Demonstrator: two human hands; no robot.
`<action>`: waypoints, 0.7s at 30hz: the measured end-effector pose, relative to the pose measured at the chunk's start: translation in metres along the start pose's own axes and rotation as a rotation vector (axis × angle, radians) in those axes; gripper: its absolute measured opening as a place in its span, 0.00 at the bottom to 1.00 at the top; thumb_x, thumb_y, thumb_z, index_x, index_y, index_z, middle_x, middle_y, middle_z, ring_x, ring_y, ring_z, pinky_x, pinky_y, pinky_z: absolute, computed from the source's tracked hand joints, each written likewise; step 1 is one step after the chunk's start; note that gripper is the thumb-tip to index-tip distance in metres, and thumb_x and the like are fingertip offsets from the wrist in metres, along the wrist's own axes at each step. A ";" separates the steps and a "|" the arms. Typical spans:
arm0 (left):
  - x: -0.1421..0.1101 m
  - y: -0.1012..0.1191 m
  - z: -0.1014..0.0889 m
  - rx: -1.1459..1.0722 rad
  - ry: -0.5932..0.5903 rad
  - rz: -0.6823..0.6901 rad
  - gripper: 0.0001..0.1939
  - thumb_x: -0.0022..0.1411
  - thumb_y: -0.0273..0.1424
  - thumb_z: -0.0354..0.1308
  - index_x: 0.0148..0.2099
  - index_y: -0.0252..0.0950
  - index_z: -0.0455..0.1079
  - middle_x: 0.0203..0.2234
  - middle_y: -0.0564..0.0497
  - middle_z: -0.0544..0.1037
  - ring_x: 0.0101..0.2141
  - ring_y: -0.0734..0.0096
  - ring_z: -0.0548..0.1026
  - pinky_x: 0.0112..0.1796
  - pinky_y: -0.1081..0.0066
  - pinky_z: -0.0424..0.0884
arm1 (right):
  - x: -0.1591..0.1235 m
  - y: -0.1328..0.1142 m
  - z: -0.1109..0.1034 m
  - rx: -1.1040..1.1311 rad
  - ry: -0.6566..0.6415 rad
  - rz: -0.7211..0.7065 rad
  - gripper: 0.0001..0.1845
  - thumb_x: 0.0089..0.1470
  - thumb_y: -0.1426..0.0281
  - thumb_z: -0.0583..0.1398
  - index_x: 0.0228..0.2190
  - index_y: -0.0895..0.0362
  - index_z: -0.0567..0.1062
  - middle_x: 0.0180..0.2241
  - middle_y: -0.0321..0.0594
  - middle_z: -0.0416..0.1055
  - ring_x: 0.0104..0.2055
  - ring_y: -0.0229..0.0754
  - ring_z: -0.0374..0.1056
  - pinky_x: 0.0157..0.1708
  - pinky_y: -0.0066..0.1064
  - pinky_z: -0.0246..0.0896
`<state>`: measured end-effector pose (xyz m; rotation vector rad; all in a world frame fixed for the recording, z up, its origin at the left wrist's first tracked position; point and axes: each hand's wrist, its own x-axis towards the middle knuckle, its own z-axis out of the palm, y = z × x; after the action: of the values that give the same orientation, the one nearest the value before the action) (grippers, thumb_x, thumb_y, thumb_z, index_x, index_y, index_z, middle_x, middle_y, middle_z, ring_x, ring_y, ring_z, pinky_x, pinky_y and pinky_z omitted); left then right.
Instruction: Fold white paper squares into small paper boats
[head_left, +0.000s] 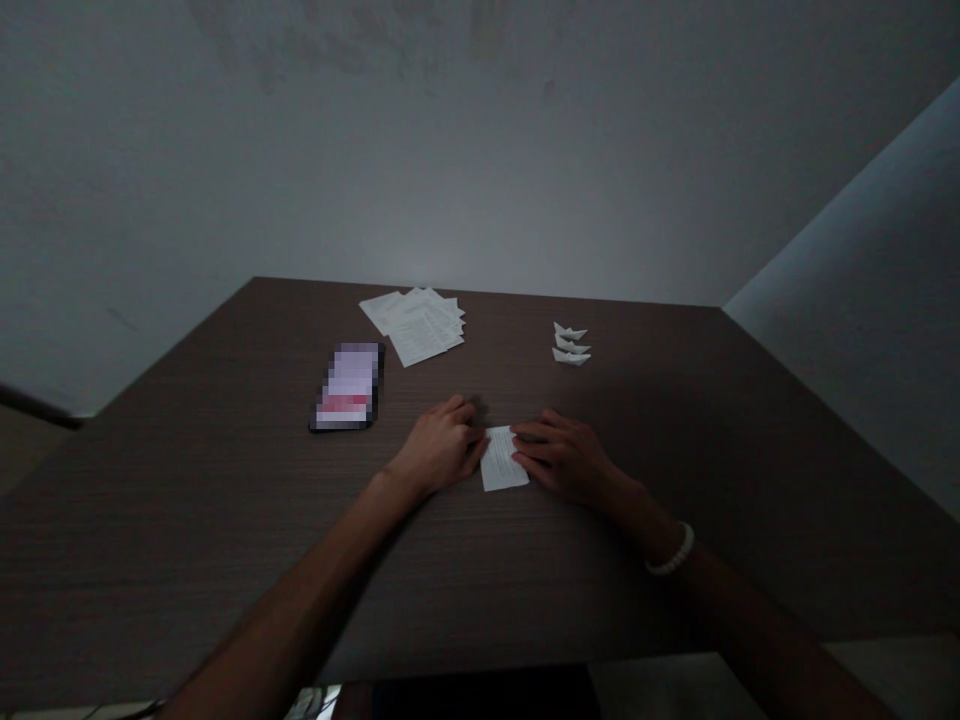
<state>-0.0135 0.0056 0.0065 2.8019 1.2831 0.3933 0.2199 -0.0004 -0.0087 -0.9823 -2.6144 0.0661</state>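
Note:
A small printed paper sheet (503,462) lies on the dark brown table in front of me, between both hands. My left hand (444,445) is closed at its left edge, the fingers curled and the thumb side against the paper. From the other side, my right hand (564,455) holds the right edge, with its thumb and fingertips resting on the sheet. The fingertips of my left hand are partly hidden. Beyond my right hand, several small folded paper boats (572,346) stand close together in a short row.
A fanned pile of printed paper sheets (421,325) lies near the back of the table (225,480). To the left is a phone (348,387) with a blurred lit screen. A pale wall (480,180) rises behind the table's far edge.

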 end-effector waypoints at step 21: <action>0.000 0.002 0.001 0.035 -0.011 -0.008 0.15 0.65 0.33 0.51 0.32 0.35 0.75 0.31 0.44 0.73 0.40 0.59 0.67 0.35 0.65 0.68 | -0.003 0.003 -0.028 0.190 -0.195 -0.042 0.10 0.61 0.69 0.54 0.33 0.54 0.76 0.51 0.41 0.72 0.43 0.44 0.63 0.44 0.37 0.60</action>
<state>-0.0118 0.0046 0.0054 2.8229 1.3110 0.3574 0.2336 -0.0021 0.0156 -0.8946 -2.7388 0.4115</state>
